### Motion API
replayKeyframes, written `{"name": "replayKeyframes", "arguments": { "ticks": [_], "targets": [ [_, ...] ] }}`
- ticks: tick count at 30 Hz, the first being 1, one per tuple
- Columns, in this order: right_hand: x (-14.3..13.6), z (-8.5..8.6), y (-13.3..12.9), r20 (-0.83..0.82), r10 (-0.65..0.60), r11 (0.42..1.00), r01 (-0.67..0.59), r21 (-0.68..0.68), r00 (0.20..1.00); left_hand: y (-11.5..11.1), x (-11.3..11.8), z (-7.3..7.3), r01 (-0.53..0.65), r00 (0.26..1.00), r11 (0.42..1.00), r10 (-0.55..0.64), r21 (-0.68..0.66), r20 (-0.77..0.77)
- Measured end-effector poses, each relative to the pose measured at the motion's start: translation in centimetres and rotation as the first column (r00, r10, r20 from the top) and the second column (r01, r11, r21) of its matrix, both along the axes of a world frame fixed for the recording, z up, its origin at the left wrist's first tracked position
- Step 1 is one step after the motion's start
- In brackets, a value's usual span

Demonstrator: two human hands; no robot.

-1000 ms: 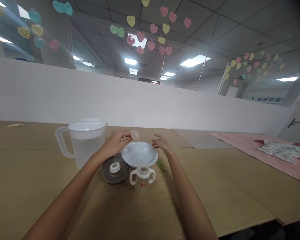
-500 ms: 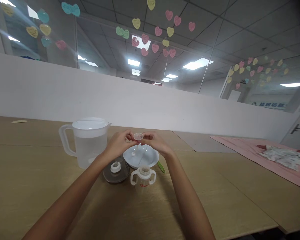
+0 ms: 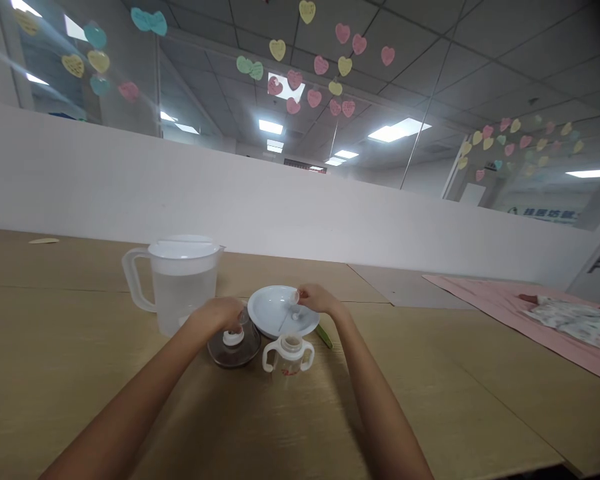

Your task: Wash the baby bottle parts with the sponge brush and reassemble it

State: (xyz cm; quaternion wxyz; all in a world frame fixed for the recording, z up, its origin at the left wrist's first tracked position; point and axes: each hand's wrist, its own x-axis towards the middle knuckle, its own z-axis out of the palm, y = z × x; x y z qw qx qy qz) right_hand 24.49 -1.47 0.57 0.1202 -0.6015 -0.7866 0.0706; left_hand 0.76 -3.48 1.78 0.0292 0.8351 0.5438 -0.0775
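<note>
My right hand (image 3: 316,298) pinches a small clear bottle nipple (image 3: 294,299) over the white bowl (image 3: 266,323). A thin straw with a small white weight at its end appears to hang from the nipple into the bowl. My left hand (image 3: 226,315) reaches down to a white screw ring (image 3: 233,338) on a dark grey see-through dish (image 3: 234,360), its fingertips closed at the ring's upper edge. A clear baby bottle (image 3: 289,357) with two white handles stands upright and uncapped in front of the bowl.
A lidded clear pitcher (image 3: 184,287) holding liquid stands at the left. A green-handled tool (image 3: 324,336) lies partly under the bowl's right side. On the far right, patterned cloth (image 3: 575,317) lies on a pink sheet (image 3: 485,303). A white wall (image 3: 280,213) bounds the table's back.
My hands have parted. The left hand let go of the nipple and moved down to the white ring; the right hand kept the nipple, lowering it slightly to the right over the bowl.
</note>
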Motion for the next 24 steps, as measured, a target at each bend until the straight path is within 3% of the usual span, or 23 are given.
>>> {"name": "replayKeyframes", "arguments": {
  "ticks": [7, 12, 16, 20, 22, 24],
  "targets": [
    [-1.9, -2.6, 0.9, 0.196, -0.154, 0.985, 0.167, -0.047, 0.968, 0.5, -0.1, -0.7, 0.063, 0.997, 0.997, -0.062, -0.043, 0.035],
    [-2.7, -3.1, 0.8, 0.195, -0.089, 0.983, 0.117, -0.141, 0.977, 0.6, 0.0, -1.0, 0.057, 0.997, 0.998, -0.055, -0.026, 0.053],
    [-1.7, -2.3, 0.5, 0.048, 0.043, 0.970, -0.031, -0.239, 0.998, 0.5, 0.0, -1.0, 0.055, 0.997, 0.998, -0.054, -0.025, 0.051],
    [-0.1, -0.7, 0.3, -0.148, 0.105, 0.979, -0.129, -0.160, 0.983, 0.6, 0.0, -1.0, 0.053, 0.998, 0.998, -0.052, -0.031, 0.045],
    [0.4, 0.6, -0.2, -0.316, 0.128, 0.987, -0.153, -0.053, 0.940, 0.7, 0.0, -1.1, 0.062, 0.997, 0.998, -0.060, -0.033, 0.048],
    [0.7, 2.1, -1.3, -0.572, 0.182, 0.982, -0.178, 0.063, 0.800, 0.8, -0.1, -1.2, 0.071, 0.996, 0.997, -0.069, -0.033, 0.054]
  ]
}}
